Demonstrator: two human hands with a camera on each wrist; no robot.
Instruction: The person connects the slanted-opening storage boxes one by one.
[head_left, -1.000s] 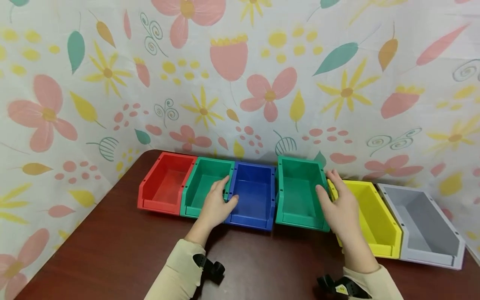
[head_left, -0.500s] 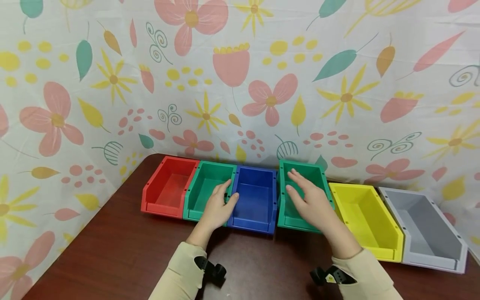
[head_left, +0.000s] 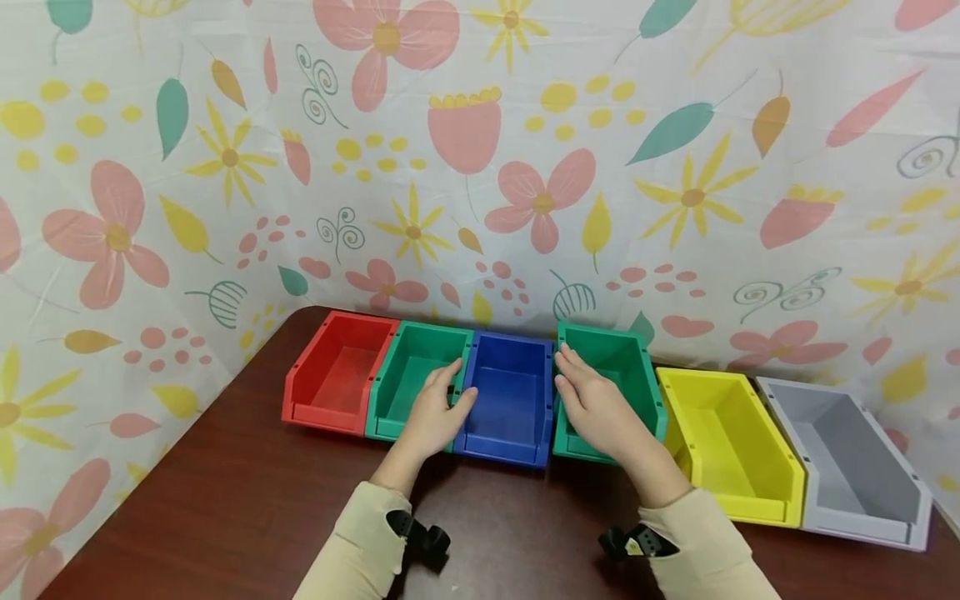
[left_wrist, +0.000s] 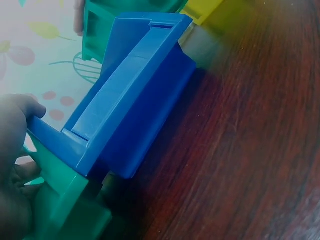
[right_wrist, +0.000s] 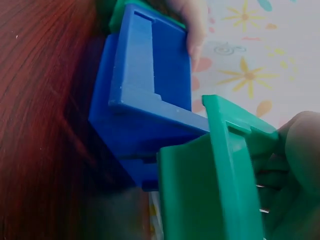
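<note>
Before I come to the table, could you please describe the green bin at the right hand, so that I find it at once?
Along the back of the brown table, find the only blue bin. Just right of it is your green bin, with the right hand over it. The other green bin neighbours the red bin; this one neighbours the yellow bin.

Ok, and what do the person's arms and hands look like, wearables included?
Cream sleeves on both arms, left sleeve and right sleeve, reaching the wrists. Left hand and right hand ungloved. Left wrist: black strap with a small black unit. Right wrist: matching strap and unit, plus a small yellowish marking.
</note>
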